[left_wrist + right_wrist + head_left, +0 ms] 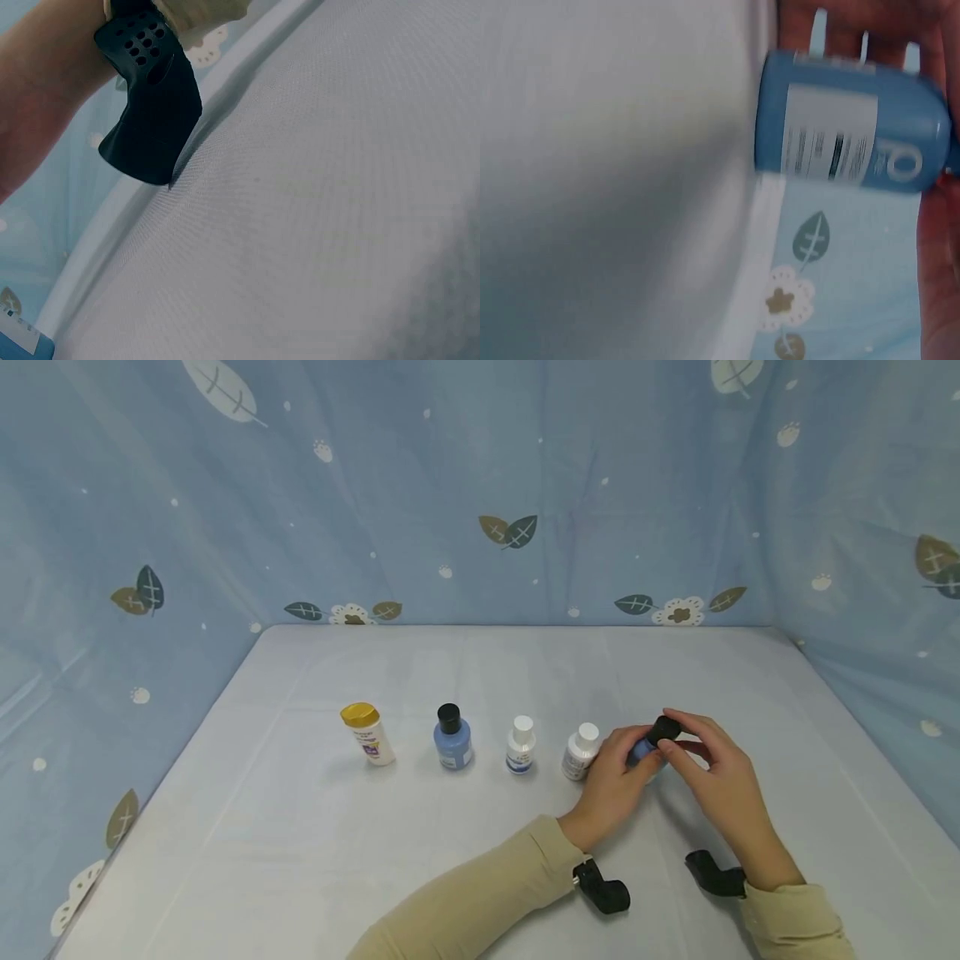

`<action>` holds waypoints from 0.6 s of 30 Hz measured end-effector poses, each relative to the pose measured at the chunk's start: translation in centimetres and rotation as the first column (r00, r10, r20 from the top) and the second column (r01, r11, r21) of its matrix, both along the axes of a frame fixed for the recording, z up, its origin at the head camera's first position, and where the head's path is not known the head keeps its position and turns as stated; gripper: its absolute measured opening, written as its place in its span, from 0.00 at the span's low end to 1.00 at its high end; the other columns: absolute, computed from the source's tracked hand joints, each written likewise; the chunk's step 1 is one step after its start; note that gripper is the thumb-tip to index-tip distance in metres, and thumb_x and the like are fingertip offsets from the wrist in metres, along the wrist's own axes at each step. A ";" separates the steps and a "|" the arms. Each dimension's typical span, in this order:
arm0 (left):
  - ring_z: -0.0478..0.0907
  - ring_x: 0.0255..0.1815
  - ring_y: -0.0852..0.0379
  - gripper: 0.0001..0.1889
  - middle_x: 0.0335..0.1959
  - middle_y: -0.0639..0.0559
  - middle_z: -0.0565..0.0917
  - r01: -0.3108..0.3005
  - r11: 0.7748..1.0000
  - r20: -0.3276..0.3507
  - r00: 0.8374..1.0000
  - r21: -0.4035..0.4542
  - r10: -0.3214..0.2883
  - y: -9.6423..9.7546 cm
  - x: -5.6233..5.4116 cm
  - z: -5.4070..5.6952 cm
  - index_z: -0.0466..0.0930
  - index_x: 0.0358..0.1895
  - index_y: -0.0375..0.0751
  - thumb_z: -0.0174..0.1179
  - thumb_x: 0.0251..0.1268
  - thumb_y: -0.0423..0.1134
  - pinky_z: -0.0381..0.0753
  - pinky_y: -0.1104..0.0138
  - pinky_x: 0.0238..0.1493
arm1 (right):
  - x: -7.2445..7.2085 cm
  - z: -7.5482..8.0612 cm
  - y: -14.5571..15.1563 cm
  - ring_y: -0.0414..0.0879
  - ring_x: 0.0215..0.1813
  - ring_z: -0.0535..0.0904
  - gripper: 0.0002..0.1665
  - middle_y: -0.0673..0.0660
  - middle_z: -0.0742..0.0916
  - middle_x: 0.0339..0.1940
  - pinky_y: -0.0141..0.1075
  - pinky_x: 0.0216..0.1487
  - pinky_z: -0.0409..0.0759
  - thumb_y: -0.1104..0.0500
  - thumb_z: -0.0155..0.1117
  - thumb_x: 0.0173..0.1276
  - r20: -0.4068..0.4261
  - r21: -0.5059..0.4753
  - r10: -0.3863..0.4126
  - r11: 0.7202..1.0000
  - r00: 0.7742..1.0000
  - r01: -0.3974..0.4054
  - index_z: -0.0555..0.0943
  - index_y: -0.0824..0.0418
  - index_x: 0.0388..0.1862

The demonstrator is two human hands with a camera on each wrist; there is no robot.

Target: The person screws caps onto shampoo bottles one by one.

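At the right of the head view, my left hand (611,789) grips the body of a blue bottle (832,124). Thumb and fingers of my right hand (716,777) pinch its black cap (663,730) from above. The bottle's printed label (829,135) with a barcode faces the right wrist camera, and fingertips curl round its side there. Most of the bottle is hidden behind the left hand in the head view. Just left of that hand stands a white bottle (581,752) with a white cap. In the left wrist view, only a corner of the blue bottle (26,337) shows.
Another white bottle (521,745), a second blue bottle (453,739) with a black cap and a cream bottle (369,735) with a yellow cap stand leftward in a row. Black wrist mounts (602,887) hang at both wrists. A leaf-patterned blue curtain (450,468) borders the white table (262,827).
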State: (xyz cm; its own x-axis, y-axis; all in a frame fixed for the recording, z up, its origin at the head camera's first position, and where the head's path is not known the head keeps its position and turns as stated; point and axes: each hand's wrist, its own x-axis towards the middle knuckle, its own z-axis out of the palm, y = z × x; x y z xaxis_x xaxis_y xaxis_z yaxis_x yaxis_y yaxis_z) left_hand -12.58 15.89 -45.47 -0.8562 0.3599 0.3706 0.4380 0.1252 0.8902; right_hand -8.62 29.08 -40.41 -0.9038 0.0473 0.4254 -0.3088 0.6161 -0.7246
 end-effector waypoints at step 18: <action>0.66 0.52 0.69 0.17 0.50 0.62 0.72 0.026 1.000 0.047 0.999 0.016 -0.027 -0.2 0.2 0.2 0.72 0.54 0.52 0.50 0.64 0.51 0.66 0.72 0.52 | 0.4 0.2 0.4 0.30 0.53 0.71 0.25 0.52 0.78 0.54 0.18 0.47 0.67 0.66 0.55 0.64 0.048 0.024 0.022 0.999 0.999 -0.024 0.71 0.51 0.60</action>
